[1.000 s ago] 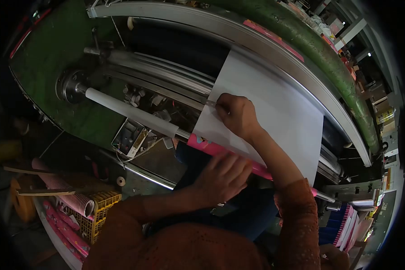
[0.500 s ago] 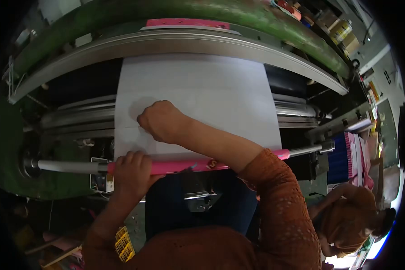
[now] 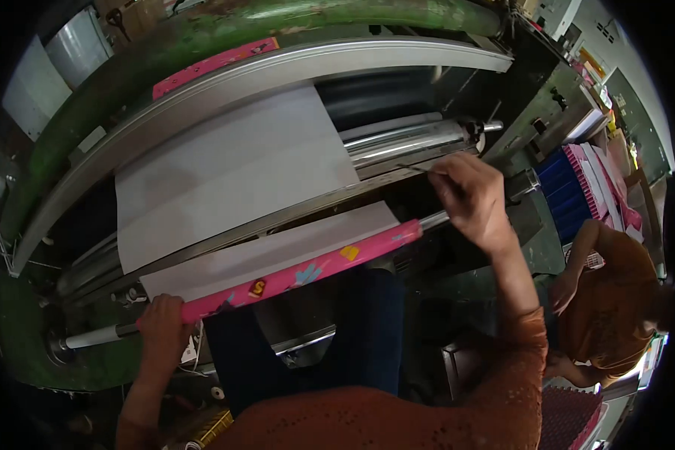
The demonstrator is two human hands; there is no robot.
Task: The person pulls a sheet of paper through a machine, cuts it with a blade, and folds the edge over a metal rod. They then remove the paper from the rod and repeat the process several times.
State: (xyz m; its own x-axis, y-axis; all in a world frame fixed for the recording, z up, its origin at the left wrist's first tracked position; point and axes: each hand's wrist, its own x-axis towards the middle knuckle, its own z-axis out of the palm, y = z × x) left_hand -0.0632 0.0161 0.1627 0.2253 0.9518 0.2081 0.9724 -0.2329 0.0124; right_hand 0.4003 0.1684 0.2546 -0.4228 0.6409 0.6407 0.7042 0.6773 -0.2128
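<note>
A pink printed roll [image 3: 305,276] lies on a metal shaft across the front of the machine, a loose white flap of its sheet [image 3: 277,251] trailing behind it. My left hand [image 3: 163,321] is closed round the roll's left end. Beyond a straight gap, a separate white sheet [image 3: 225,184] comes from under the long metal bar, and its edge lies along a narrow rail [image 3: 375,184]. My right hand [image 3: 472,196] is raised past the right edge of the sheet, above the bare shaft end, pinching a thin dark blade-like tool [image 3: 411,167].
A green roller [image 3: 277,30] and a curved-looking metal bar [image 3: 307,63] span the back. Shiny rollers [image 3: 409,142] sit at right behind the rail. On the right, another person [image 3: 615,292] stands near stacked blue and pink material [image 3: 566,184].
The white sheet, unbroken between bar and roll before, is now parted in two. My right hand has swept from the left side out past the right edge. The view has turned.
</note>
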